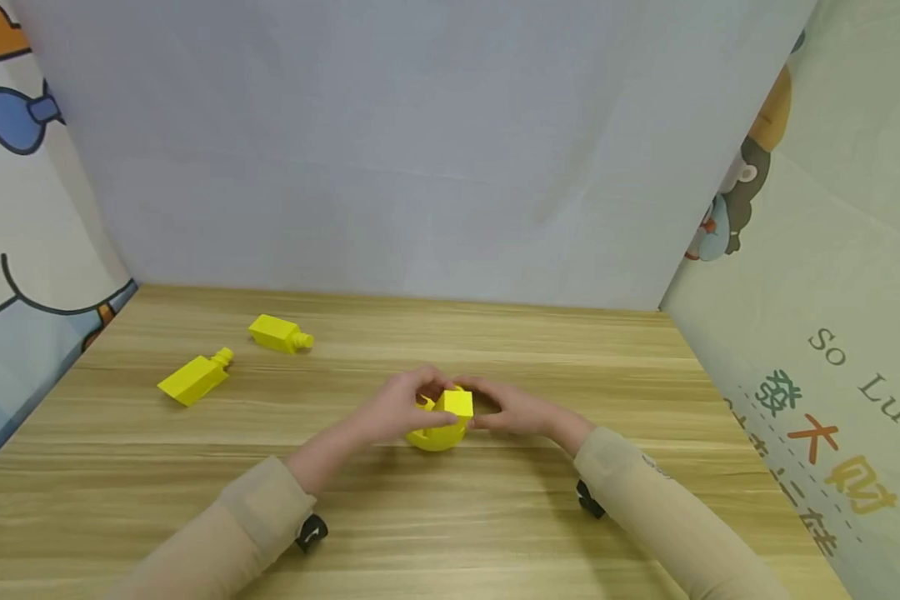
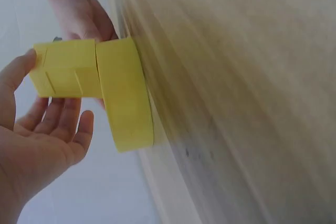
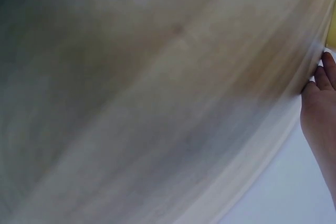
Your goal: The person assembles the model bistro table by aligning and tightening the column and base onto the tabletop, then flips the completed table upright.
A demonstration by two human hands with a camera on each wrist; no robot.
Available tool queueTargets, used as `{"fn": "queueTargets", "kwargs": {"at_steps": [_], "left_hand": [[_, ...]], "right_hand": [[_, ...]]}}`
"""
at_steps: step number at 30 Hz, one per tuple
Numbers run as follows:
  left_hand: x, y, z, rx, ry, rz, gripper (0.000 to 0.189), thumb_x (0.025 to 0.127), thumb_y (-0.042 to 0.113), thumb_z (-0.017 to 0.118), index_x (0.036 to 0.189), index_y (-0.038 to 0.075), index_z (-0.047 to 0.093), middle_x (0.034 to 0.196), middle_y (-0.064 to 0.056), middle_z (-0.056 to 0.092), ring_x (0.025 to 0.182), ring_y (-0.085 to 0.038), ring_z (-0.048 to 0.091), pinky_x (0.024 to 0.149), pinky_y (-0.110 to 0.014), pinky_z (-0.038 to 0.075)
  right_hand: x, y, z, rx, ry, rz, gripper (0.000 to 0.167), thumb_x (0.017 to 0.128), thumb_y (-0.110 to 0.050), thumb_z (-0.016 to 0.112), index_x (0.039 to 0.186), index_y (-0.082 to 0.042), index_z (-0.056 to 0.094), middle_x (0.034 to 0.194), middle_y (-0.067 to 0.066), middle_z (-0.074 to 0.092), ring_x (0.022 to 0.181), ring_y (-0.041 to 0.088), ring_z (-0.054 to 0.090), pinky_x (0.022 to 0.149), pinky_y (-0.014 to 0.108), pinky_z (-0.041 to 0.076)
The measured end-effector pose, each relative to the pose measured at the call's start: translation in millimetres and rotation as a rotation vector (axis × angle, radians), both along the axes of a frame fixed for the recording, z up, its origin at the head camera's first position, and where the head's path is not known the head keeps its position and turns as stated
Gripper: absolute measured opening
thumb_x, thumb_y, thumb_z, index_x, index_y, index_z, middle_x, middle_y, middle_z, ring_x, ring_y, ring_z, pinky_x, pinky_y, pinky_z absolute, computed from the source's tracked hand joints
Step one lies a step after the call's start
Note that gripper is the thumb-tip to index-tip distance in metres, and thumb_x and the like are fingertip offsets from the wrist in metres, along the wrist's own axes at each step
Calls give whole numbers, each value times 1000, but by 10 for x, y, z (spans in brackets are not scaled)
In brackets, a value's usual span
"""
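A yellow block-shaped piece (image 1: 458,403) stands upright on a low, round yellow base (image 1: 435,443) at the middle of the table. My left hand (image 1: 399,410) pinches the block near its top from the left, one digit at its near face and others behind it, as the left wrist view also shows with the block (image 2: 68,69) over one end of the base (image 2: 126,100). From the right, my right hand (image 1: 521,410) holds the base, thumb and fingers spread around its side. Only part of the right hand (image 3: 321,100) shows in the right wrist view.
Two yellow bottle-shaped pieces with ridged necks lie on the wooden table (image 1: 360,517) to the left: one piece (image 1: 195,380) nearer, the other (image 1: 276,333) farther back. A grey cloth wall (image 1: 390,167) rises behind, and printed cloths (image 1: 810,350) hang at both sides.
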State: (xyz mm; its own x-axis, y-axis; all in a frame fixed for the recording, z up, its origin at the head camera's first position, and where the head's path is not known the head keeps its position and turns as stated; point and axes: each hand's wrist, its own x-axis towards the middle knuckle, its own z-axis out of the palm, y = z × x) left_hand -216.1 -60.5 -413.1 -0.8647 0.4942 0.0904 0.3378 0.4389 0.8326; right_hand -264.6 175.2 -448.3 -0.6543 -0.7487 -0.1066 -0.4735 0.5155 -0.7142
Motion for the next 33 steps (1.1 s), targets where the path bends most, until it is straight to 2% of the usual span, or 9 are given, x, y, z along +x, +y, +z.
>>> {"fn": "queueTargets", "kwargs": {"at_steps": [5,11,15,18,20,22,26,29,33], "left_hand": [[-71,-103,21,-7,26,-133,40,83,25,73,117,7,64,112,-5,64,103,-21,59,91,-40,50],[-147,-180,25,30,55,-296,37,87,14,67,122,2,62,118,-13,61,109,-26,57,94,-41,48],[-164,-203,37,36,46,-357,37,89,8,64,125,1,59,123,-16,58,112,-28,55,96,-41,48],[-149,-212,35,20,28,-360,41,91,9,62,130,1,55,129,-17,56,117,-28,53,97,-40,47],[-127,-207,21,5,21,-335,45,91,15,62,133,1,52,131,-15,55,119,-27,52,97,-40,47],[-81,-184,18,-7,10,-273,52,90,23,65,135,3,49,131,-12,55,120,-26,52,98,-40,46],[52,-72,35,-29,26,-59,62,80,39,74,128,5,53,114,-4,61,106,-22,57,89,-38,49],[130,28,29,-55,66,81,61,72,45,79,113,6,57,99,0,60,92,-17,57,78,-32,50],[173,96,-18,-85,106,135,51,69,43,82,99,11,56,91,2,57,83,-14,52,72,-27,47]], "right_hand": [[-2,-5,2,-8,1,8,62,92,-29,62,146,-23,32,148,0,38,136,19,34,112,44,27],[-6,-12,-3,-2,10,-6,64,90,-30,64,146,-22,33,147,-1,39,135,17,35,113,41,26],[-16,-7,-13,-1,28,-2,65,90,-29,65,145,-19,34,147,0,40,136,17,34,113,40,25],[-20,-4,-18,-2,36,9,64,90,-30,64,145,-19,34,148,0,38,137,18,33,114,41,24],[-22,-1,-16,2,25,8,65,90,-32,64,146,-22,33,149,-3,37,137,16,32,114,40,24],[-24,-1,-13,5,16,12,65,90,-34,63,147,-26,31,150,-6,34,138,14,29,114,39,24],[-25,-3,-15,2,16,23,66,91,-35,61,148,-29,28,152,-7,30,139,14,27,114,39,23],[-19,-2,-22,1,20,16,66,91,-33,61,148,-26,28,151,-2,33,138,19,31,113,43,25],[-10,0,-23,5,7,4,66,91,-31,62,148,-23,29,150,1,36,136,21,35,111,44,28]]}}
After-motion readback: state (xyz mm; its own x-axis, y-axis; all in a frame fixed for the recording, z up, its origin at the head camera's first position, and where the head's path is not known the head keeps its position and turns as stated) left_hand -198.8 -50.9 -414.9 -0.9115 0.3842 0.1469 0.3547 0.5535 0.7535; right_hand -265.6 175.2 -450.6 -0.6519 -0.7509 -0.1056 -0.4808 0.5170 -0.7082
